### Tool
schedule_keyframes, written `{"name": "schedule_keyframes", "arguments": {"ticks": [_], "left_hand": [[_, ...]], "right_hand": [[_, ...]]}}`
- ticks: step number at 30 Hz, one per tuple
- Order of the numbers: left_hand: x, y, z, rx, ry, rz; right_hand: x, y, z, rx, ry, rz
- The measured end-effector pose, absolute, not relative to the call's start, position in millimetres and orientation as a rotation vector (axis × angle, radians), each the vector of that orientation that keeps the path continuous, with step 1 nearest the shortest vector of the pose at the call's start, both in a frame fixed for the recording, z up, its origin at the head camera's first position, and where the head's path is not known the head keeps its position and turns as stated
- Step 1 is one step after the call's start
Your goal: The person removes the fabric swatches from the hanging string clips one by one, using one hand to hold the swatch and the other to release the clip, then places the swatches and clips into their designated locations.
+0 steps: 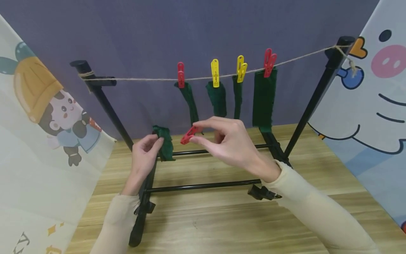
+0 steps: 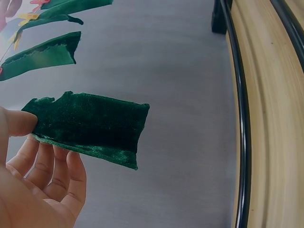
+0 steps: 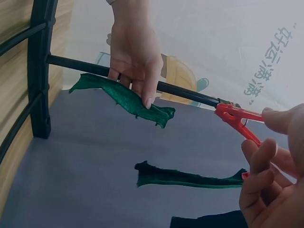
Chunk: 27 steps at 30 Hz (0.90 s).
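Observation:
My left hand (image 1: 146, 154) pinches a small green velvet cloth (image 1: 165, 144) between thumb and fingers, below the string and left of the hung pieces. In the left wrist view the cloth (image 2: 90, 126) spreads out from the thumb tip. Between the thumb and fingers of my right hand (image 1: 229, 141) is a red clothespin (image 1: 189, 135), just right of the cloth and apart from it. The right wrist view shows this clothespin (image 3: 235, 116) held at its handle ends. Above, a string (image 1: 144, 79) carries several green cloths, clipped by red and yellow clothespins.
A black rack's left post (image 1: 108, 106) and right post (image 1: 312, 98) hold the string's ends. Its lower bars (image 1: 203, 186) stand over a wood-grain table (image 1: 203, 222). Behind is a grey-purple backdrop (image 1: 142, 42); printed cartoon panels flank both sides.

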<state>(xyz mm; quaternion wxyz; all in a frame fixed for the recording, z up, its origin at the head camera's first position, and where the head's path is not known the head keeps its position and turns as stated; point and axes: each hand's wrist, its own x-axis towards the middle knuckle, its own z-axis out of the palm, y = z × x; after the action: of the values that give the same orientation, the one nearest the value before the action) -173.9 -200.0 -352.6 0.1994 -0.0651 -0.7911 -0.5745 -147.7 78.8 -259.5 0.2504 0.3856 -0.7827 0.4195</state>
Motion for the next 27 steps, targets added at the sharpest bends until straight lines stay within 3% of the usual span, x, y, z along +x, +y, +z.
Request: {"name": "schedule_keyframes", "arguments": {"ticks": [27], "left_hand": [[-156.8,-204.4,-373.5,-0.066,-2.311,-1.589]], "right_hand": [[-145.5,110.4,-302.4,0.938,-2.193,1.210]]}}
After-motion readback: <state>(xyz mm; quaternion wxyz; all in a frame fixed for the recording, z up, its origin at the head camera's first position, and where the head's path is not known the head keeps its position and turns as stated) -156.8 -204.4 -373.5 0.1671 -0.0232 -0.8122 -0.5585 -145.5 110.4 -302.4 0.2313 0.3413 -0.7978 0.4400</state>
